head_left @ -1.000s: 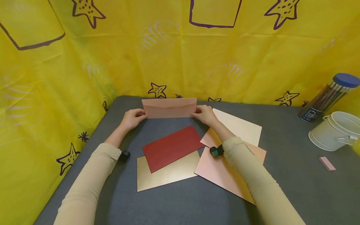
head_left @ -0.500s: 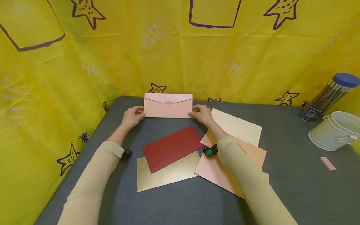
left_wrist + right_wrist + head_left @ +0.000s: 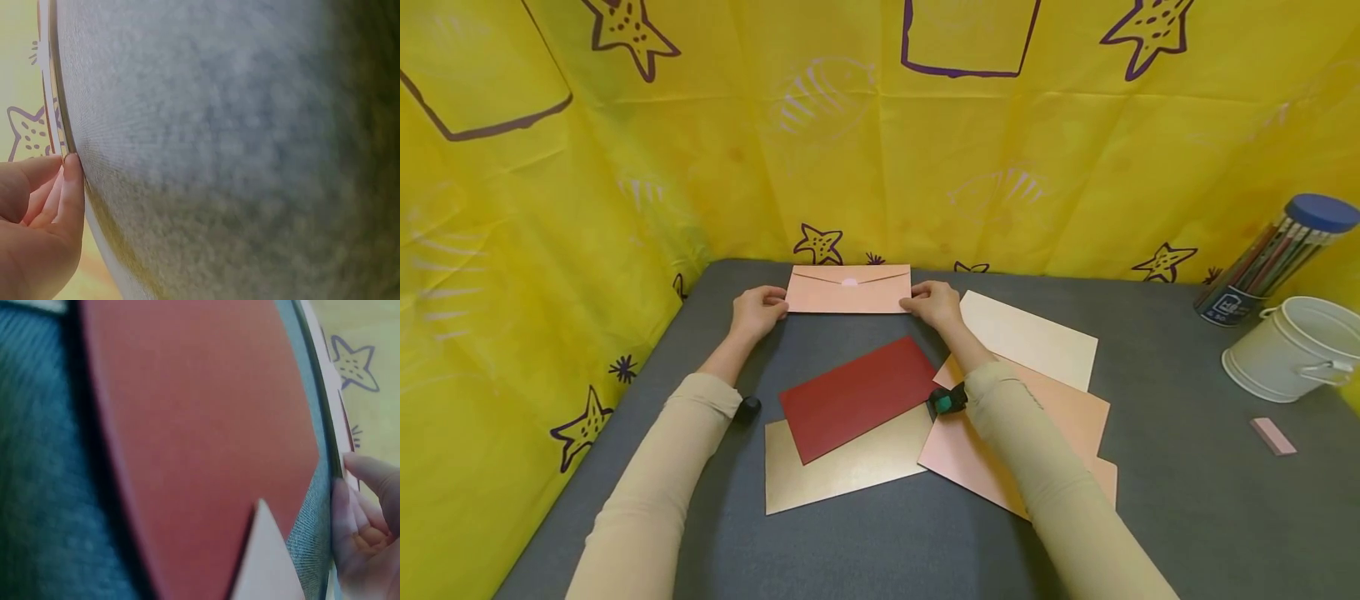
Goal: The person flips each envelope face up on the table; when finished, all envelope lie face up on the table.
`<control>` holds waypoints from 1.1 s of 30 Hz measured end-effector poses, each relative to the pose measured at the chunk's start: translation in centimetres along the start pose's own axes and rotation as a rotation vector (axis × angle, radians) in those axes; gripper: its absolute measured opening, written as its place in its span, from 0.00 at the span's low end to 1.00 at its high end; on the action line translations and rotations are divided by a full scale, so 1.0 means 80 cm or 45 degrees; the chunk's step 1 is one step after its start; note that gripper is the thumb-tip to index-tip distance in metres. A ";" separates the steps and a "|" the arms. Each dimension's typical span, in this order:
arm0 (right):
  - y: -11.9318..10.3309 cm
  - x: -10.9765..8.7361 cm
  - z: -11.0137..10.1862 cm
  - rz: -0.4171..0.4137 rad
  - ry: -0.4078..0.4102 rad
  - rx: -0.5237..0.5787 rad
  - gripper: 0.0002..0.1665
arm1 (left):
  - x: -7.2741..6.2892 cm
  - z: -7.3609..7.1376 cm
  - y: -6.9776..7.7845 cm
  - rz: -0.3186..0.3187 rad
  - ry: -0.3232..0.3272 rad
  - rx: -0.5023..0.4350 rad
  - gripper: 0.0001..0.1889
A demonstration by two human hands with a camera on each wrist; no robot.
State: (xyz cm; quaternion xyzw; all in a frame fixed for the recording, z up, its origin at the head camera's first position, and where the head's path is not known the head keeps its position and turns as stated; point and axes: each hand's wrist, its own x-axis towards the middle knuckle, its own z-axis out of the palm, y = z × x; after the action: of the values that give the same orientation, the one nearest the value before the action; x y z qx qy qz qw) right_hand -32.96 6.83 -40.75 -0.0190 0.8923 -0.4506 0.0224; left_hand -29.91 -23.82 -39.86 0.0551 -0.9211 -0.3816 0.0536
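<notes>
A pink envelope [image 3: 848, 296] lies nearly flat at the back of the table, its pointed flap on the far side facing up. My left hand [image 3: 758, 311] pinches its left end between thumb and fingers. At the opposite end my right hand [image 3: 935, 303] pinches the near corner. The left wrist view shows the left hand [image 3: 44, 212] with fingertips on the envelope's thin edge. In the right wrist view, the right hand [image 3: 369, 519] grips that edge beyond a red envelope [image 3: 206, 425].
In front, the red envelope overlaps a gold envelope [image 3: 842, 479]. Several pink and peach envelopes [image 3: 973, 462] and a cream envelope [image 3: 1037, 337] lie under and beside my right forearm. At right stand a pencil tube [image 3: 1273, 262], a white bucket [image 3: 1288, 350] and a pink eraser [image 3: 1272, 437].
The pink envelope was steeply tilted up, then its flap side turned into view; now it lies lower and flatter. Both hands keep hold of its ends and moved slightly with it.
</notes>
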 end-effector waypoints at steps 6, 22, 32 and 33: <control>0.000 0.001 0.001 0.030 0.004 -0.004 0.23 | 0.000 0.002 0.000 -0.020 0.015 -0.002 0.16; 0.000 0.004 0.010 0.011 0.114 -0.064 0.16 | -0.002 0.001 0.003 0.057 0.047 0.085 0.17; -0.001 0.002 0.013 -0.002 0.109 -0.069 0.16 | -0.003 0.002 0.003 0.057 0.010 0.111 0.19; 0.000 0.002 0.013 -0.006 0.109 -0.072 0.16 | -0.003 0.002 0.003 0.060 0.010 0.114 0.19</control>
State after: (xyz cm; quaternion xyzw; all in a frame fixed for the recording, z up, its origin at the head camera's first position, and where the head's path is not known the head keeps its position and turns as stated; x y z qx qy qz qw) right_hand -33.03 5.99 -41.33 -0.0025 0.9047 -0.4256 -0.0172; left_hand -29.69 -23.50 -39.84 0.0372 -0.9382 -0.3383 0.0635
